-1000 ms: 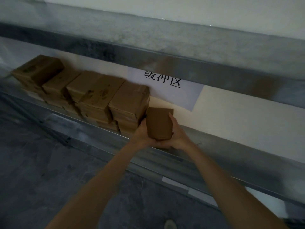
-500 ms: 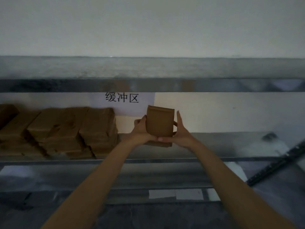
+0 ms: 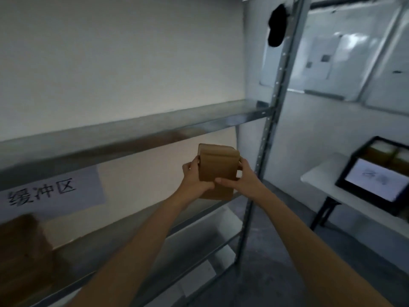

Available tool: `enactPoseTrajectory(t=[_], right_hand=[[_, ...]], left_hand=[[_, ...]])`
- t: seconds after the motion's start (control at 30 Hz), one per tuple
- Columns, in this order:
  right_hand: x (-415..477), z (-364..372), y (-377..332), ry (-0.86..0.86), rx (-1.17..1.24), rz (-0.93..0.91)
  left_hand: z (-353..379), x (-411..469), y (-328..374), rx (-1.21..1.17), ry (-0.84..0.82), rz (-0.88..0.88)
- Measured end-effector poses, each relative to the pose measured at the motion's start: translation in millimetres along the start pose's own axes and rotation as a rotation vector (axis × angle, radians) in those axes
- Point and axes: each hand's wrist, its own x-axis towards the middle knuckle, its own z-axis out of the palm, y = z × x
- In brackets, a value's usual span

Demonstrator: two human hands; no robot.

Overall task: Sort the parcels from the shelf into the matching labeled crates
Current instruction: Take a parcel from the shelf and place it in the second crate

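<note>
A small brown cardboard parcel is held upright in front of the metal shelf, off its boards. My left hand grips its left side and my right hand grips its right side and lower edge. A second brown piece shows just below the hands, partly hidden by them. More brown parcels stand blurred on the shelf at the far left. A black crate with a white label on its front sits on a white table at the right, with boxes inside.
A white paper sign with black characters hangs on the wall behind the shelf. The shelf's perforated upright post rises just right of my hands. Whiteboards hang on the right wall. Grey floor lies between shelf and table.
The view has swung right, bringing the shelf post, table and crate into sight. Both hands still hold the parcel, now carried right, away from the stacked parcels.
</note>
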Motion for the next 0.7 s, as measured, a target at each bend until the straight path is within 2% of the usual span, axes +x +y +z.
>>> enactPoseTrajectory(t=[0.13,0.4,0.53,0.7], right_hand=[[-24.5,-78.4,5.5,0.186,0.107,0.024],[-94.0,-239.3,25.5,0.594,0.041,-0.023],[-133.9,-317.2,36.9,0.701,-0.010,-0.069],[-186.1,-418.2,54.6,0.739,-0.105,-0.077]], left_hand=[[66.2,10.9,48.3,-0.051,-0.115,0.111],[214.8,33.2,133.1,-0.238,-0.343,0.203],[289.8,32.2,178.5,-0.307,-0.427,0.269],[392.4,28.8,231.5,-0.315,-0.505,0.344]])
